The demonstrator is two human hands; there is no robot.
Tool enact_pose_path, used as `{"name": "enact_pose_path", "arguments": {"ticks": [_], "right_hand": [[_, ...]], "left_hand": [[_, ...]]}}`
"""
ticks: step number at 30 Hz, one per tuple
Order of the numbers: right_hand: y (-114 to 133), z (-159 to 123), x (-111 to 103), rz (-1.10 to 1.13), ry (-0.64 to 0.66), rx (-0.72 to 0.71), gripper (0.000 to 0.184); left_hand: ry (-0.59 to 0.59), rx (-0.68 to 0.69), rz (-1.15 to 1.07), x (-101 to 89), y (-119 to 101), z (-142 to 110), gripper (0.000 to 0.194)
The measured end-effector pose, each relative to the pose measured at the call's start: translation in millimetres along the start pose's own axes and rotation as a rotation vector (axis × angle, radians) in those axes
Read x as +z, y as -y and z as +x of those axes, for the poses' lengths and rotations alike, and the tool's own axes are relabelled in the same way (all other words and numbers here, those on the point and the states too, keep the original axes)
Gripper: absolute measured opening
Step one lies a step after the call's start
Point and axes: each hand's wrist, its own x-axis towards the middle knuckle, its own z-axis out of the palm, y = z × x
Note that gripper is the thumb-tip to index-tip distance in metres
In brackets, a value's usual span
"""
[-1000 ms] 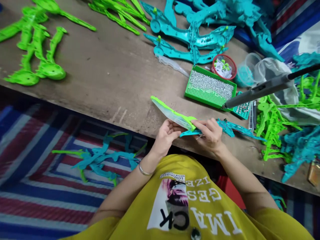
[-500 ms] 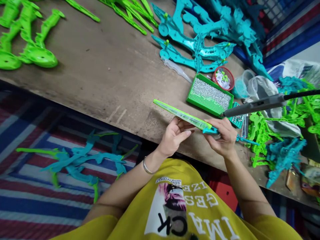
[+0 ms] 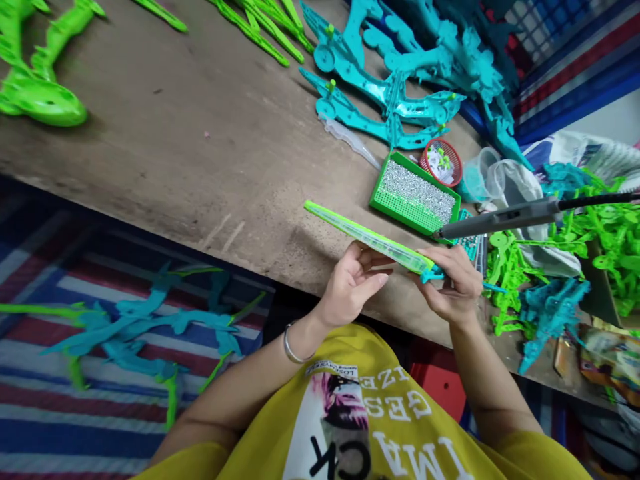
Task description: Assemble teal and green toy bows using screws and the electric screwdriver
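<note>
A long, thin bright-green plastic piece (image 3: 367, 237), clear or pale along its side, is held over the table's near edge. My left hand (image 3: 350, 283) grips its middle from below, with the thumb stretched out beside it. At the right end, the fingers of my right hand (image 3: 453, 283) close round the green piece and a small teal plastic part (image 3: 433, 273). How these two parts join is hidden by my fingers. A grey electric screwdriver (image 3: 500, 220) with a black cord slants just above my right hand, its tip near the knuckles; I cannot tell whether they touch.
Beyond my hands, a green basket (image 3: 400, 215) holds many small screws. A red basket (image 3: 456, 160) and a clear cup (image 3: 477, 177) stand behind it. Teal parts (image 3: 370, 90) lie at the back, green parts (image 3: 50, 100) at left. Assembled teal-green pieces (image 3: 145, 320) rest on striped cloth below.
My view has shifted slightly, so the table's things sit a little further left. Both hands keep hold of the piece, its right end now slightly lower. The grip looks much the same.
</note>
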Motion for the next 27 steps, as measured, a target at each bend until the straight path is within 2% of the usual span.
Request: {"name": "enact_pose_path", "arguments": {"ticks": [9, 15, 19, 23, 27], "right_hand": [[1.4, -0.4, -1.7, 0.003, -0.02, -0.002, 0.039], [4.0, -2.5, -0.3, -0.02, -0.02, 0.007, 0.037], [5.8, -7.7, 5.2, -0.028, -0.023, -0.004, 0.042], [5.4, -25.2, 24.7, -0.074, 0.014, -0.055, 0.039], [4.1, -48.5, 52.6, -0.096, 0.019, -0.124, 0.036]], "left_hand": [[0.009, -0.016, -0.001, 2.2, -0.8, -3.7, 0.043], [-0.005, -0.034, -0.041, 0.5, -0.5, -7.6, 0.052], [-0.027, -0.054, -0.087, 0.4, -5.1, -11.3, 0.055], [-0.152, -0.109, -0.106, 0.6, -8.4, -13.0, 0.052], [-0.311, -0.204, 0.009, -5.2, -1.9, -10.7, 0.058]]}}
